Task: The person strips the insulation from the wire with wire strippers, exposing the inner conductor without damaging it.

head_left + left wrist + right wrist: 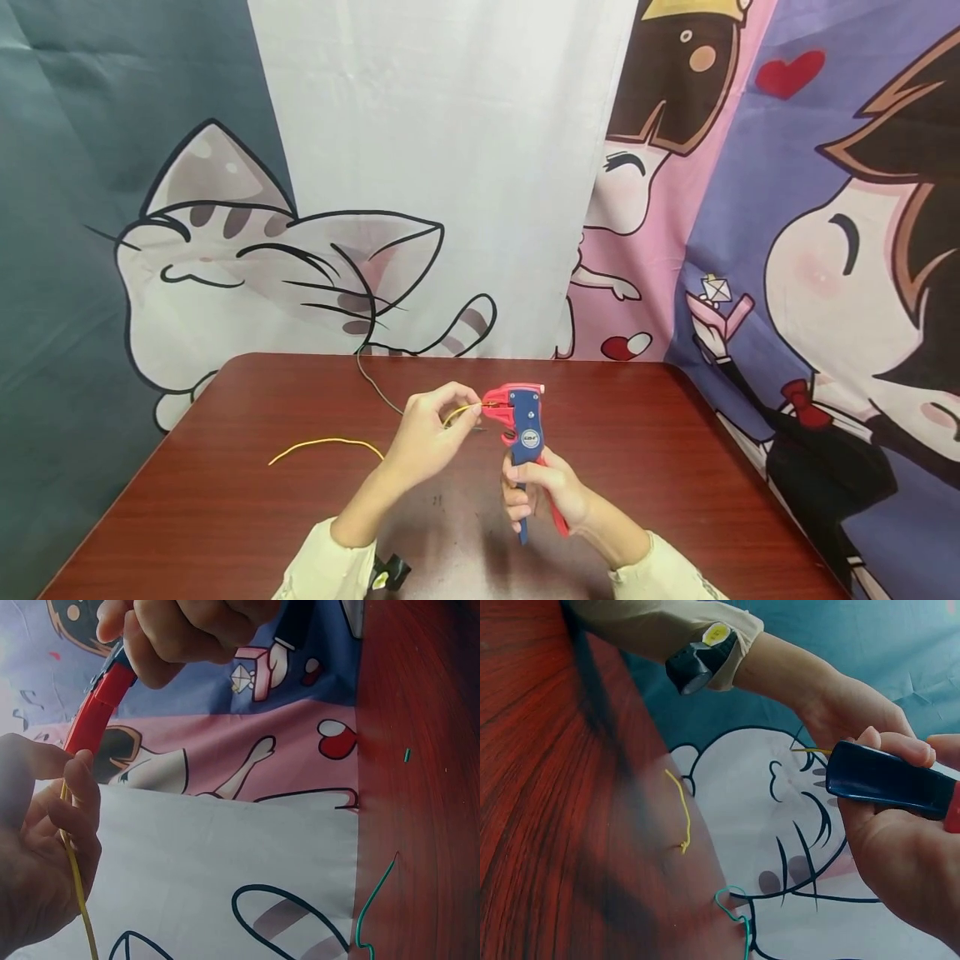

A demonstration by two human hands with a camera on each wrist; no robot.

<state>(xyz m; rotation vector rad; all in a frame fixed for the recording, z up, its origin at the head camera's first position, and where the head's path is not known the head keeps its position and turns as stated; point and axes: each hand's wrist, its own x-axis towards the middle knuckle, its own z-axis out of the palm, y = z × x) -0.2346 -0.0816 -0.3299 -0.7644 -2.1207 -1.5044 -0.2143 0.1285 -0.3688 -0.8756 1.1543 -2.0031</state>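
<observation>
My right hand [551, 492] grips the handles of a blue and red wire stripper [528, 417], held upright above the table with its red jaws facing left. My left hand [423, 437] pinches a yellow wire [328, 440] close to its end, between thumb and forefinger. That end reaches into the stripper's red jaws. In the left wrist view the yellow wire [81, 900] runs down past the palm, and the left fingertips are right at the red nose. From the right wrist, the blue handle [885, 778] shows across the right fingers, hiding the jaws.
A green wire [367, 907] lies on the dark red wooden table [225, 517], bent, toward the back. Near it is a short green piece [407, 755]. A printed cartoon curtain [450, 167] hangs behind the table. A black device [390, 573] is on the left sleeve.
</observation>
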